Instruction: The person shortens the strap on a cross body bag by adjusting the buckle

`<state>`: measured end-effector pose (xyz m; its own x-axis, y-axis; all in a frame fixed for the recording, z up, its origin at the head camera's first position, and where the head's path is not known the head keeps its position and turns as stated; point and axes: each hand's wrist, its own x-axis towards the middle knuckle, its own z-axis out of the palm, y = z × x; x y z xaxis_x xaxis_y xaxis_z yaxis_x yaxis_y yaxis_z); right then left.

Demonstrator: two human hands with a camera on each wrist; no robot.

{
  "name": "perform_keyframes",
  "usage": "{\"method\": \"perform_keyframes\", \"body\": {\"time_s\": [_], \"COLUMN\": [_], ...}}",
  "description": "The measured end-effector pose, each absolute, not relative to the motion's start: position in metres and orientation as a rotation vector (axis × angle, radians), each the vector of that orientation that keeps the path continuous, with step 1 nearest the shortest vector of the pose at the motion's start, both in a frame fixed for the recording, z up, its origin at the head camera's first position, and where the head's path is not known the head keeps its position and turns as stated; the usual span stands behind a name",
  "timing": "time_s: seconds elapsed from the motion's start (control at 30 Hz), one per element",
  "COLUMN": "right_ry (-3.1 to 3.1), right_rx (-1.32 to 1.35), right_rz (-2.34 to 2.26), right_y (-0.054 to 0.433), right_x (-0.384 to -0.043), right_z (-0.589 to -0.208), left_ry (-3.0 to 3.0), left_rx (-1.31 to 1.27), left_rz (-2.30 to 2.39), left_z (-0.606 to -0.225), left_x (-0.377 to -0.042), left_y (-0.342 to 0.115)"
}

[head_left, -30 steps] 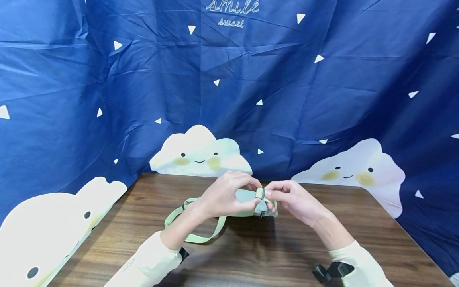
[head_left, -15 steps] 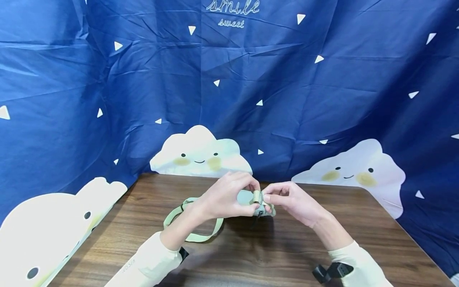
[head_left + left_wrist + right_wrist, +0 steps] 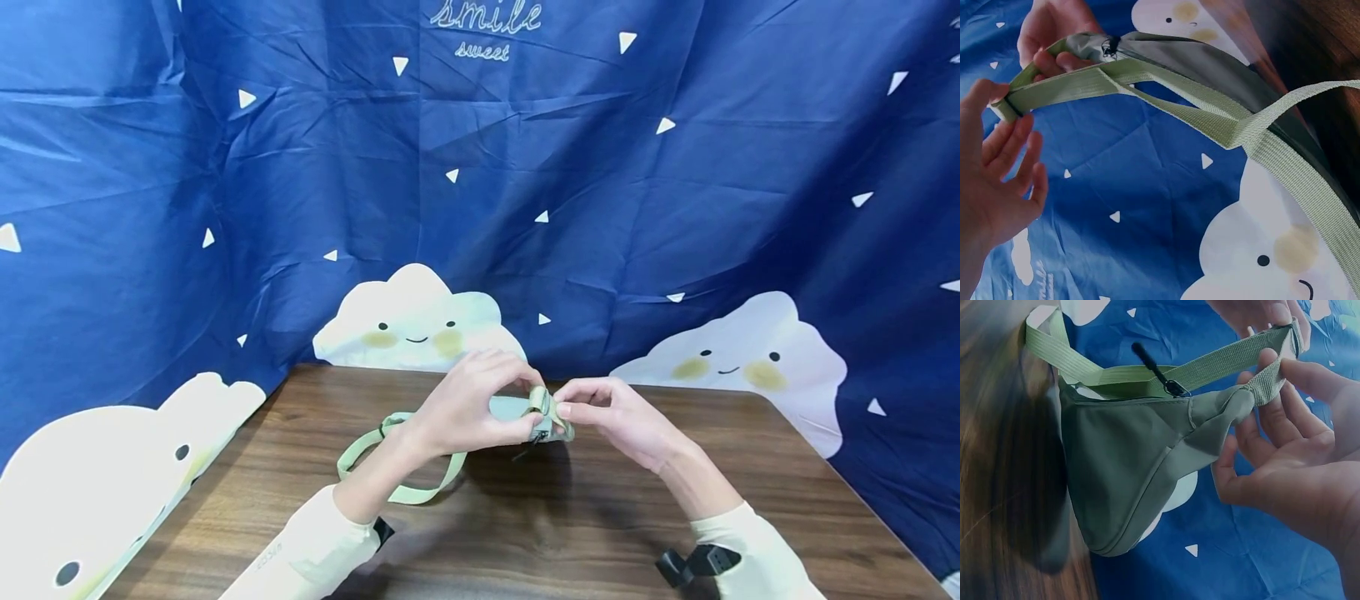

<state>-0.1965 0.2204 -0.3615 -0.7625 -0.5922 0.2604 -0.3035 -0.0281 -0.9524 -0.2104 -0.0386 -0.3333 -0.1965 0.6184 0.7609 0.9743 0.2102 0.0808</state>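
Observation:
A grey-green waist bag (image 3: pixel 1122 450) is held up by its light green webbing strap (image 3: pixel 1072 87). My left hand (image 3: pixel 472 408) pinches a fold of the strap between thumb and fingertips, at a dark-edged slider buckle (image 3: pixel 1297 339). Close beside it, my right hand (image 3: pixel 622 425) grips the strap where it joins the bag's gathered end, thumb and index finger on the webbing. In the right wrist view a black zipper pull (image 3: pixel 1152 367) sticks up from the bag's top seam. The rest of the strap forms a loop (image 3: pixel 414 495) to the left, partly behind my left forearm.
The brown wooden table (image 3: pixel 480 542) lies under both hands. Behind it hangs a blue cloth (image 3: pixel 480 208) with white triangles and smiling clouds. Black bands with small devices (image 3: pixel 693 567) sit at both wrists over the pale sleeves.
The strap fold and the bag's end have shifted slightly left, and the bag's end has tilted, with its zipper pull swinging left. Both hands keep their hold on the strap.

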Motion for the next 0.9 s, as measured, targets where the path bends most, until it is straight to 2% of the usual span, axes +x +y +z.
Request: {"method": "perform_keyframes", "body": {"time_s": [0.33, 0.9], "right_ry": [2.088, 2.182], "right_rx": [-0.947, -1.019], "right_rz": [-1.847, -1.850], "right_y": [0.2157, 0.2236], "right_x": [-0.1911, -0.1966], "right_z": [-0.3573, -0.3602], "left_ry": [-2.064, -1.980], "left_rx": [-1.464, -1.527], "left_rz": [-0.647, -0.830], "left_z": [-0.3367, -0.3305], "left_x": [-0.2065, -0.2112], "left_y": [-0.0374, -0.0438]}}
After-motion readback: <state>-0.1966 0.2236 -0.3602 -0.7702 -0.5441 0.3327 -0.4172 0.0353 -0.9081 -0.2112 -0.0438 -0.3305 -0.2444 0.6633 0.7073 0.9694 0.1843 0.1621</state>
